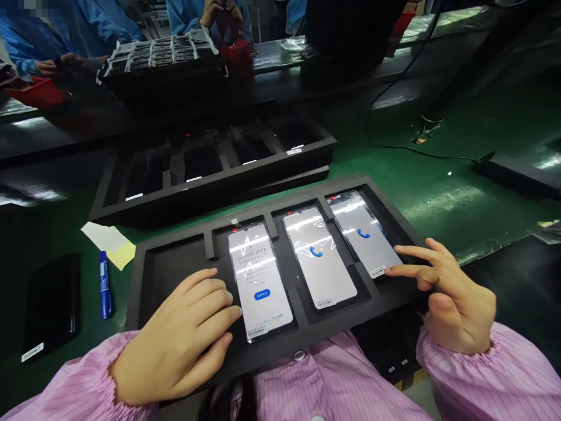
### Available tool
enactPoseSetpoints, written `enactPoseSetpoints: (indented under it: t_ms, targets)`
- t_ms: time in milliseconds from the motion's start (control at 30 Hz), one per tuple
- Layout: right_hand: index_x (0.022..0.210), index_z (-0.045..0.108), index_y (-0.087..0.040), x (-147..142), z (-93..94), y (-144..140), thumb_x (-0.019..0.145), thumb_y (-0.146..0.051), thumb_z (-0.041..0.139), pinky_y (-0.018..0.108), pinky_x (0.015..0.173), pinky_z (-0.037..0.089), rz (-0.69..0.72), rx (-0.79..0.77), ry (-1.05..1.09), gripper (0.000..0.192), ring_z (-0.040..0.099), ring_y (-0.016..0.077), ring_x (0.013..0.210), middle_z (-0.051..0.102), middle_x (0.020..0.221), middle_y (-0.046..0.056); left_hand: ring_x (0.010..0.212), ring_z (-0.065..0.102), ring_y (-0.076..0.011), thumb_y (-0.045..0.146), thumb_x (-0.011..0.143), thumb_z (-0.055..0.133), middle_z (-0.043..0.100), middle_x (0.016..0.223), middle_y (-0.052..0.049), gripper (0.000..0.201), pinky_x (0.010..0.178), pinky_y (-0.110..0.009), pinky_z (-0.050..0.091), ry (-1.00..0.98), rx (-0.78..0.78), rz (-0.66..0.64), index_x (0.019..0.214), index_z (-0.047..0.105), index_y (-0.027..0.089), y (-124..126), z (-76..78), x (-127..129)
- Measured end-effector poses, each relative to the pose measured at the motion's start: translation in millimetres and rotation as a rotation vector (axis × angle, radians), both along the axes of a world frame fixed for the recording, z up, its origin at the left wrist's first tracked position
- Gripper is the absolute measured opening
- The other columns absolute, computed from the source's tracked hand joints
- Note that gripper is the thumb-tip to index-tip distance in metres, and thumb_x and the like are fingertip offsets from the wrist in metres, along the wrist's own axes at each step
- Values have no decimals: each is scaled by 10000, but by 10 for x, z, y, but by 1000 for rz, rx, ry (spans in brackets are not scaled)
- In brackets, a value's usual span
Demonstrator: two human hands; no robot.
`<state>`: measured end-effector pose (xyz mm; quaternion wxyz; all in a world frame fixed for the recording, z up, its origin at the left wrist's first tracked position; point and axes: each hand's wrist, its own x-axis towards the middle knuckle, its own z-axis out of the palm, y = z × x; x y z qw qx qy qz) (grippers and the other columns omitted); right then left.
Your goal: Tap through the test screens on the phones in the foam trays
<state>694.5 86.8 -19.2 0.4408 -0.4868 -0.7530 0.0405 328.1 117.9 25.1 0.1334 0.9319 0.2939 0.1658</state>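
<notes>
Phones look slick, fragile; I'd grip the edges. My left hand (184, 339) rests flat beside the left phone (259, 280), right hand (442, 295) fingertip touching the right phone (364, 234).

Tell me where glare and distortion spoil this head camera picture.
Head view: white streaks of overhead light cross the middle phone and the right phone, near the right hand; the green mat shines in patches; tray edges bow from the wide lens; the far tray sits in gloom.
</notes>
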Motion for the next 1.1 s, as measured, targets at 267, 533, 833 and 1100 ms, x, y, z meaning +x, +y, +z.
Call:
enactPoseSetpoints:
  t_ms: [267, 533, 833, 1100]
  targets:
    - [922, 570, -181, -176, 55, 51, 903, -319, 370, 552, 1044, 302, 226, -41, -164, 244, 592, 296, 1044, 680, 862, 99, 815, 510, -182, 176, 817, 404, 596, 839, -45, 288, 953, -433, 352, 26, 19, -45, 1026, 602, 171, 7, -162, 136]
    - [979, 642, -219, -10, 67, 95, 879, -220, 340, 537, 1011, 354, 89, 39, -168, 318, 593, 296, 1045, 660, 921, 105, 860, 510, -208, 217, 806, 440, 601, 867, -56, 304, 952, -459, 345, 109, 21, -140, 1057, 600, 156, 41, -131, 312]
    - [925, 650, -202, 63, 35, 76, 886, -235, 363, 492, 1047, 345, 199, 14, -227, 292, 585, 274, 1054, 657, 932, 107, 805, 490, -189, 184, 805, 429, 586, 796, -53, 232, 979, -431, 315, -6, 27, -132, 902, 633, 133, 19, -106, 237]
    - [901, 672, -241, 31, -71, 127, 904, -314, 346, 510, 1013, 372, 144, 26, -131, 334, 603, 282, 1034, 671, 900, 107, 932, 486, -226, 286, 836, 428, 614, 914, -27, 297, 1064, -515, 158, 142, 21, -154, 1060, 613, 221, 47, -204, 124]
